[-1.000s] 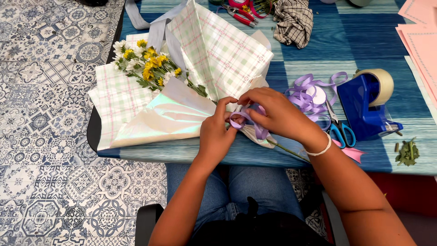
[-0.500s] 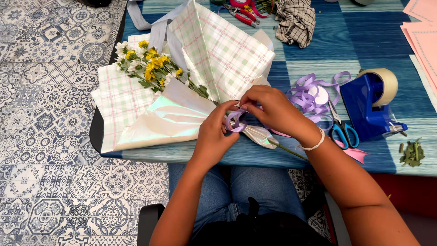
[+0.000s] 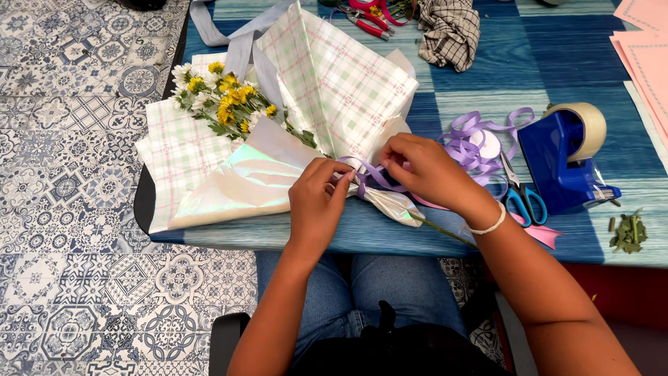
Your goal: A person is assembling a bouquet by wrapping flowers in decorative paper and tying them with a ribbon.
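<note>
Lavender ribbon [image 3: 372,174] loop now wider between left hand [image 3: 318,202], right hand [image 3: 424,170].

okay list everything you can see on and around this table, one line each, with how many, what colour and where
bouquet: one, yellow and white flowers in pale checked and pearly wrap, lying on the table's left part
ribbon: one, lilac, around the bouquet's neck, running to a loose pile on the right
scissors: one, blue handles, right of the ribbon pile
tape dispenser: one, blue, right side
pliers: one, red handles, top edge
checked cloth: one, black and white, top middle
pink paper: sheets, top right corner
leaf scraps: small green pile, far right
table: one, blue striped cover
floor: patterned blue and white tiles
left hand: pinching ribbon at the neck
right hand: pinching ribbon, white wristband
</note>
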